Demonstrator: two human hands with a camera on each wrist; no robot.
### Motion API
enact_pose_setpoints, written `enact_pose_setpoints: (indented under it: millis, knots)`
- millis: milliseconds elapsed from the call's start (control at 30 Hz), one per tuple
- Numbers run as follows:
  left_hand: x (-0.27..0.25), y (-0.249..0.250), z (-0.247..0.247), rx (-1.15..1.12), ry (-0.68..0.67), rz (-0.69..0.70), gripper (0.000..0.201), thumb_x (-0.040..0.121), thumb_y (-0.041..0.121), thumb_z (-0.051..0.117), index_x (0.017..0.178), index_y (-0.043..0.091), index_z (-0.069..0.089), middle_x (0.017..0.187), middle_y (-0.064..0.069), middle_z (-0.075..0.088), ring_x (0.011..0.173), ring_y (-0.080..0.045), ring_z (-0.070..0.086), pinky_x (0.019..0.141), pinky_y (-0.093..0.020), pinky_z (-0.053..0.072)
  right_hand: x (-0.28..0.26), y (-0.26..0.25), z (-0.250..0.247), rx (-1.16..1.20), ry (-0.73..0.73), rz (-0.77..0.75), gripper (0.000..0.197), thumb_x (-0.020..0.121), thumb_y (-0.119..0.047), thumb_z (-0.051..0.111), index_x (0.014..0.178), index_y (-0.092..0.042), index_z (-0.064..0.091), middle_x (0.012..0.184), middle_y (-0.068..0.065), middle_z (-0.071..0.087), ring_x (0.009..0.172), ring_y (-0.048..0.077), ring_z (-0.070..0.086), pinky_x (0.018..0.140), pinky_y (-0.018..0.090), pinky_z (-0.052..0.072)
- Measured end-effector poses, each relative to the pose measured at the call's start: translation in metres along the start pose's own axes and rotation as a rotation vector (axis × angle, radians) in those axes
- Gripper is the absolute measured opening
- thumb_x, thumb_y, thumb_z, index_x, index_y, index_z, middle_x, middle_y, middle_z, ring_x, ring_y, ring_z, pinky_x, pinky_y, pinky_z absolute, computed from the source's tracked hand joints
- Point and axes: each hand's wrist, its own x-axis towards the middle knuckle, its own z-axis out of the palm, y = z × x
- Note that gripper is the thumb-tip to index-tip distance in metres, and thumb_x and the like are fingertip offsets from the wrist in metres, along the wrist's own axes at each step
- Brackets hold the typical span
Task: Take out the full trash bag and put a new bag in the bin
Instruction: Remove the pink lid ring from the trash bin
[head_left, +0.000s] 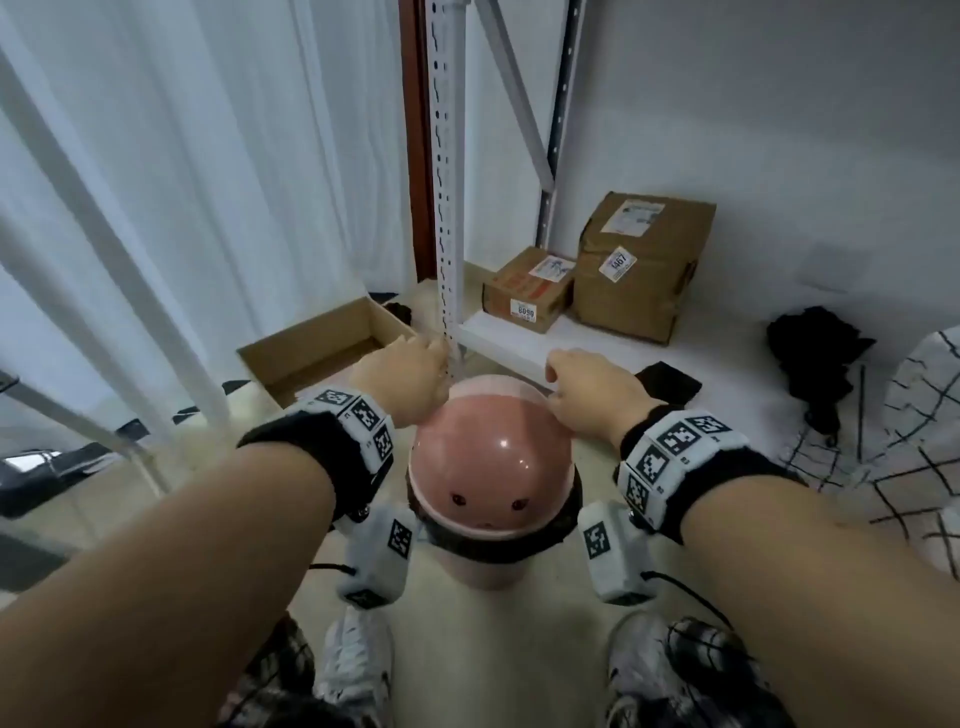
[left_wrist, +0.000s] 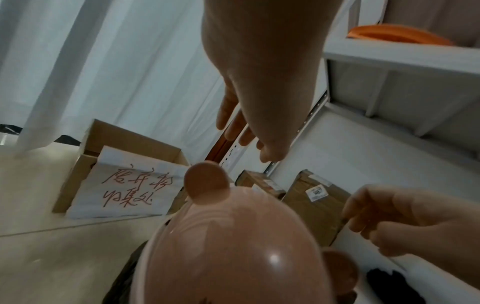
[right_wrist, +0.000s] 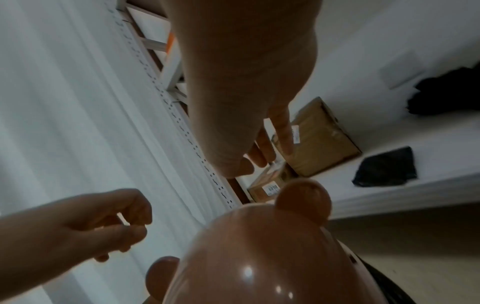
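Note:
A pink bin (head_left: 488, 571) stands on the floor between my feet, closed by a domed pink lid (head_left: 493, 457) with a bear face and two round ears (left_wrist: 207, 185) (right_wrist: 303, 199). The rim of a black trash bag (head_left: 566, 519) shows under the lid's edge. My left hand (head_left: 410, 379) hovers over the lid's far left side with relaxed fingers (left_wrist: 233, 125), just clear of the ear. My right hand (head_left: 587, 389) hovers over the far right side, fingers (right_wrist: 280, 131) loose, holding nothing. A folded black bag (head_left: 667, 382) (right_wrist: 387, 167) lies on the low white shelf.
A white metal rack post (head_left: 447, 208) rises right behind the bin. Two taped cardboard boxes (head_left: 530, 288) (head_left: 639, 265) sit on the low shelf (head_left: 519, 343). An open carton (head_left: 322, 348) with a handwritten sheet (left_wrist: 124, 185) stands at the left. Crumpled black material (head_left: 815, 358) lies at the right.

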Motion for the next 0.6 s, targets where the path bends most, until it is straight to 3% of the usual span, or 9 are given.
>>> enact_pose_setpoints:
  millis: [133, 267, 400, 500, 600]
  knots:
    - [0.014, -0.003, 0.031, 0.08, -0.096, 0.012, 0.031, 0.096, 0.029, 0.038, 0.117, 0.007, 0.048, 0.117, -0.016, 0.055, 0.109, -0.034, 0.052, 0.088, -0.043, 0.047, 0.016, 0.019, 0.023, -0.029, -0.127, 0.047, 0.034, 0.091, -0.015, 0.042, 0.125, -0.012, 0.045, 0.123, 0.014, 0.052, 0.111, 0.033, 0.051, 0.094, 0.043, 0.045]
    - [0.024, -0.008, 0.05, 0.131, -0.114, 0.048, 0.029, 0.096, 0.023, 0.034, 0.113, 0.008, 0.052, 0.11, -0.014, 0.06, 0.107, -0.032, 0.051, 0.088, -0.046, 0.048, 0.029, 0.025, 0.039, -0.027, -0.184, -0.008, 0.015, 0.089, -0.008, 0.042, 0.099, -0.016, 0.051, 0.104, 0.008, 0.059, 0.088, 0.023, 0.051, 0.075, 0.032, 0.039]
    - [0.025, -0.02, 0.057, 0.096, -0.079, 0.122, 0.024, 0.094, 0.022, 0.036, 0.106, 0.013, 0.054, 0.099, -0.009, 0.06, 0.1, -0.028, 0.051, 0.087, -0.043, 0.047, 0.029, 0.033, 0.048, 0.006, -0.104, -0.063, 0.004, 0.087, -0.016, 0.048, 0.089, -0.02, 0.048, 0.089, -0.001, 0.055, 0.082, 0.021, 0.052, 0.068, 0.029, 0.036]
    - [0.023, -0.029, 0.06, 0.0, -0.056, 0.145, 0.019, 0.092, 0.021, 0.04, 0.093, 0.012, 0.057, 0.09, -0.006, 0.059, 0.087, -0.023, 0.048, 0.081, -0.033, 0.041, 0.027, 0.04, 0.055, 0.045, -0.04, -0.083, 0.012, 0.086, -0.022, 0.049, 0.093, -0.016, 0.057, 0.091, 0.002, 0.063, 0.083, 0.024, 0.058, 0.066, 0.029, 0.041]
    - [0.022, -0.036, 0.065, -0.104, 0.015, 0.126, 0.018, 0.092, 0.019, 0.045, 0.091, 0.009, 0.06, 0.092, -0.007, 0.06, 0.089, -0.025, 0.053, 0.08, -0.034, 0.041, 0.029, 0.042, 0.06, 0.085, 0.012, -0.05, 0.014, 0.086, -0.023, 0.049, 0.096, -0.018, 0.058, 0.092, 0.0, 0.062, 0.088, 0.024, 0.059, 0.067, 0.03, 0.043]
